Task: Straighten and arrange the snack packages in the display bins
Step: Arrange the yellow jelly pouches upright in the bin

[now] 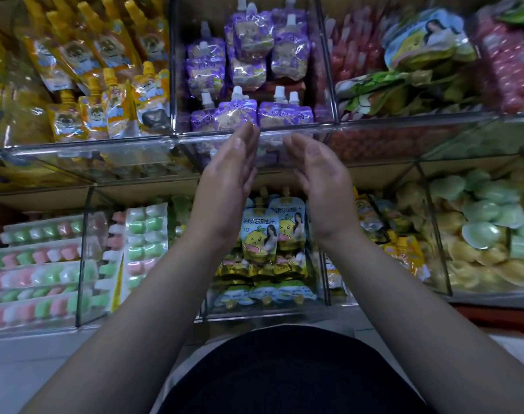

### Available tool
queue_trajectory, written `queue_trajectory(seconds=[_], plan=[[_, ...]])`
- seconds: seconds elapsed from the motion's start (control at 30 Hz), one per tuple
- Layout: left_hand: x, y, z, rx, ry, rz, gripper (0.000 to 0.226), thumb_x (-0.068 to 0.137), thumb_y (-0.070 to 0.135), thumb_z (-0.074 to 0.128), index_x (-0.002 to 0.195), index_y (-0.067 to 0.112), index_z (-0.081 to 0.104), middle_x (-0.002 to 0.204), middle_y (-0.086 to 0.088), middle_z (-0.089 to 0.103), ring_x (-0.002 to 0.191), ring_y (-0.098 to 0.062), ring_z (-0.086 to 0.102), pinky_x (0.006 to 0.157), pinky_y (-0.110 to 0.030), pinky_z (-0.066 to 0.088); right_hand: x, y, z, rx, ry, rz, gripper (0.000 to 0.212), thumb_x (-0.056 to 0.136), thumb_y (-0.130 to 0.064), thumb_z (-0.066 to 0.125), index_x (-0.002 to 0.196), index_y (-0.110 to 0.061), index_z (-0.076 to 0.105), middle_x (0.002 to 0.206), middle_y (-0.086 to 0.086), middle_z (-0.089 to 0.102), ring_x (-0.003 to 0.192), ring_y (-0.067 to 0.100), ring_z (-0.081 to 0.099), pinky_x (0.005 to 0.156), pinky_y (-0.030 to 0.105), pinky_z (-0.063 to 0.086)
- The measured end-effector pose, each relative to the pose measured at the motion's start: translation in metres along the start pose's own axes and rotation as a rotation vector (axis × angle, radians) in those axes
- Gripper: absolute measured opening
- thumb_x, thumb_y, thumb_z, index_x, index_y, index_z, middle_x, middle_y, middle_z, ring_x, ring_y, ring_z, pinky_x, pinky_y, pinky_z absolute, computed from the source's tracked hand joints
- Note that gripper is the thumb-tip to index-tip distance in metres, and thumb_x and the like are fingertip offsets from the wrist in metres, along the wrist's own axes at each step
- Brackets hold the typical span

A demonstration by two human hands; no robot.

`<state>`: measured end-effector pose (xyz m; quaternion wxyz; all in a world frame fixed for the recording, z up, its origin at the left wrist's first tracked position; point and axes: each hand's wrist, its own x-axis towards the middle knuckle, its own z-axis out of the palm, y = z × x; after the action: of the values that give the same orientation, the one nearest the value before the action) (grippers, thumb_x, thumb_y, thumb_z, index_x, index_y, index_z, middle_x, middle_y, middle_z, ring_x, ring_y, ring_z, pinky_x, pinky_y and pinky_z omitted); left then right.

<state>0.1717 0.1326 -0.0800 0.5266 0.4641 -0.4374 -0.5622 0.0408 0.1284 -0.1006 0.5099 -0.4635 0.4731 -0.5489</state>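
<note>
My left hand (227,177) and my right hand (320,180) hover side by side with palms facing each other and fingers straight, holding nothing. Their fingertips are just in front of the clear front wall (299,131) of the middle upper bin. That bin holds purple spouted pouches (239,115), some upright at the front and others stacked behind. Below my hands a lower bin holds yellow-green pouches (259,234) printed with a cartoon fruit, standing upright.
Orange spouted pouches (111,109) fill the upper left bin. Pink and green bags (404,85) lie in the upper right bin. Trays of pink, green and white jelly cups (39,264) sit at lower left. Green and yellow shell-shaped cups (482,234) fill the lower right bin.
</note>
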Motion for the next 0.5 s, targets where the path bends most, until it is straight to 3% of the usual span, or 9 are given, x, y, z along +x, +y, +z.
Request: queue_trajectory(seconds=[0.07,0.2,0.4,0.5], plan=[[-0.001,-0.007,0.008,0.012,0.004,-0.014,0.054,0.1,0.038,0.03,0.151,0.02,0.035,0.15,0.009,0.045,0.132,0.0,0.045,0.115,-0.03,0.031,-0.001,0.002,-0.01,0.015,-0.006,0.015,0.053,0.087,-0.057,0.044,0.126,-0.024,0.058,0.128,-0.007,0.064,0.122,0.001,0.057,0.098,0.018,0.042],[-0.002,-0.017,0.029,0.01,0.022,-0.044,0.046,0.107,0.03,0.026,0.151,0.019,0.034,0.15,0.007,0.046,0.136,-0.003,0.043,0.117,-0.034,0.028,-0.003,0.01,-0.032,0.015,-0.011,0.018,0.056,0.082,-0.062,0.045,0.123,-0.026,0.058,0.128,-0.006,0.064,0.123,0.003,0.057,0.102,0.024,0.042],[-0.005,-0.034,0.055,0.025,0.014,-0.065,0.046,0.107,0.03,0.027,0.151,0.019,0.034,0.146,0.012,0.048,0.134,0.0,0.044,0.111,-0.027,0.033,-0.006,0.018,-0.063,-0.02,0.011,0.054,0.048,0.081,-0.063,0.044,0.116,-0.033,0.058,0.128,-0.007,0.064,0.123,0.005,0.056,0.107,0.031,0.043],[-0.006,-0.043,0.065,0.011,0.013,-0.085,0.046,0.107,0.03,0.027,0.151,0.019,0.034,0.141,0.014,0.05,0.132,0.002,0.045,0.112,-0.026,0.033,-0.008,0.02,-0.076,-0.021,0.022,0.082,0.04,0.09,-0.053,0.045,0.119,-0.03,0.059,0.126,-0.009,0.064,0.121,0.002,0.057,0.102,0.025,0.043]])
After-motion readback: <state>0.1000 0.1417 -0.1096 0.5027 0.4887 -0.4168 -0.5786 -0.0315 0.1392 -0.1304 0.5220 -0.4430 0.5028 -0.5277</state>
